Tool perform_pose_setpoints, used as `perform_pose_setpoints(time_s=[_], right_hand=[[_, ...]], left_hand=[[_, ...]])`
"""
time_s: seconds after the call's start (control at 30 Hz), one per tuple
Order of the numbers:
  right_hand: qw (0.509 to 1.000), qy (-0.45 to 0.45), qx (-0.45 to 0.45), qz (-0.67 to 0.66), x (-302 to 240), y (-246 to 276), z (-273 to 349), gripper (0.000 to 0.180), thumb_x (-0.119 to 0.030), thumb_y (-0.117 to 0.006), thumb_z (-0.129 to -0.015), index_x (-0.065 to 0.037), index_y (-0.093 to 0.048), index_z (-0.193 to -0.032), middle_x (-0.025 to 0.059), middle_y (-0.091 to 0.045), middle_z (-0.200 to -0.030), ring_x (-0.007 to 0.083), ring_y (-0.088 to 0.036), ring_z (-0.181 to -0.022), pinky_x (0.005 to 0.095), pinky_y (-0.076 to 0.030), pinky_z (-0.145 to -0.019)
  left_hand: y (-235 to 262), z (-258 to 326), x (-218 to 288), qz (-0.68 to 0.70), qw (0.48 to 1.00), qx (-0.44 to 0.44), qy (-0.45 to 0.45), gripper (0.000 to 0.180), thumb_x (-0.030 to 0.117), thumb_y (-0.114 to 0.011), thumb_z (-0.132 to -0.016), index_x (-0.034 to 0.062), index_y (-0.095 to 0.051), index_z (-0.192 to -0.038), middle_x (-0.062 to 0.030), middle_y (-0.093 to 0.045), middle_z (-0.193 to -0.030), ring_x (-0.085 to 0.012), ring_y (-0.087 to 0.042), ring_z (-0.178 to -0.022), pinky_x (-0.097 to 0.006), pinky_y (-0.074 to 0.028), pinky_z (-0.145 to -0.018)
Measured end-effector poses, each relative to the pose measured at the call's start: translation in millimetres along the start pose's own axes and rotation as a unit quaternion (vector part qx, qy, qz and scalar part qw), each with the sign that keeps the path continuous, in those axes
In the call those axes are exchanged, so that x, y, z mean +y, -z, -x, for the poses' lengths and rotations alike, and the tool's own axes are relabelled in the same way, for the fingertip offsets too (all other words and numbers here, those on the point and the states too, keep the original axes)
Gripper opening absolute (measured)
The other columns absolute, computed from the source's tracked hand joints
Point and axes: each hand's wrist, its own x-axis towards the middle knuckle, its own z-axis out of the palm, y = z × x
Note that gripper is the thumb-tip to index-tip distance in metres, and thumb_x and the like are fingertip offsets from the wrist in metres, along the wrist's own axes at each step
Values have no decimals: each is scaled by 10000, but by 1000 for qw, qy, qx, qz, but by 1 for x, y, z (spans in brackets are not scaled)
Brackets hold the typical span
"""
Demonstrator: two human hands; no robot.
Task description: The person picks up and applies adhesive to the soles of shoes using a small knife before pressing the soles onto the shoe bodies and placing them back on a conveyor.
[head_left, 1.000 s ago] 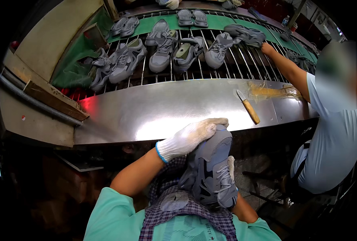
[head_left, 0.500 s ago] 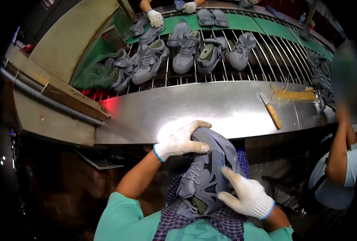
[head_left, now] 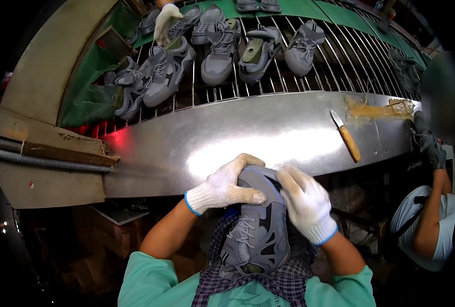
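A grey lace-up sneaker (head_left: 263,225) rests against my checked apron, its toe pointing away from me. Green material shows inside its opening, and a blue line runs along the toe edge. My left hand (head_left: 225,187), in a white knit glove, is closed round the left side of the toe, with the thumb across the upper. At the toe's right side, my gloved right hand (head_left: 305,202) has its fingers bent over a grey sole piece (head_left: 270,174) beside the upper. The right fingertips and thumb are partly hidden.
Ahead is a shiny metal ledge (head_left: 268,120), holding a wooden-handled knife (head_left: 346,138). Several grey sneakers (head_left: 219,53) stand on the metal rods (head_left: 337,61) beyond. A person's gloved hand (head_left: 166,23) reaches in at far left; another person (head_left: 427,220) is at right.
My right hand has moved from the shoe's side up to its toe and now grips there. The left hand keeps its hold. The view has shifted, and the far person's hand has turned.
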Motion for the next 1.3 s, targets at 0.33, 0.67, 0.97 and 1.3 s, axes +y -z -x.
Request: perform_pose_setpoints(time_s=[0.33,0.67,0.97,1.3], right_hand=[[964,-108,-235,-62,-5,12,-59,483,-321,-516,-1099,-32,-509,-1486,249,-736,-1155,399,-762,-931,484,-631,-810],[968,-135,-165,-134,0,23,17,726,-233,-687,-936,22,-410,-1556,297,-644,-1324,443,-721,-1064,467,-610,-910],[955,-132,-169,-204,-4,26,-4,677,-166,-662,-897,28,-456,-1511,315,-687,-1241,434,-741,-1024,482,-617,-877],[971,-82,-158,-161,-19,31,44,684,-110,-716,-836,-21,-497,-1478,236,-638,-1261,356,-739,-871,413,-638,-732]], left_hand=[[3,1,7,17,1000,15,3,954,440,-975,-725,-47,-538,-1420,-172,-651,-1300,-262,-635,-1224,-403,-497,-1091],[-5,-25,48,-210,976,9,-47,408,354,-619,-1049,-19,-705,-1189,-173,-764,-1008,-239,-735,-953,-369,-563,-833],[-12,-28,60,-286,956,71,8,413,392,-633,-1034,3,-768,-1051,-162,-775,-872,-262,-751,-780,-379,-582,-726],[-20,-24,50,-223,971,82,13,335,280,-603,-1053,-10,-768,-1030,-118,-819,-943,-162,-772,-839,-306,-604,-796]])
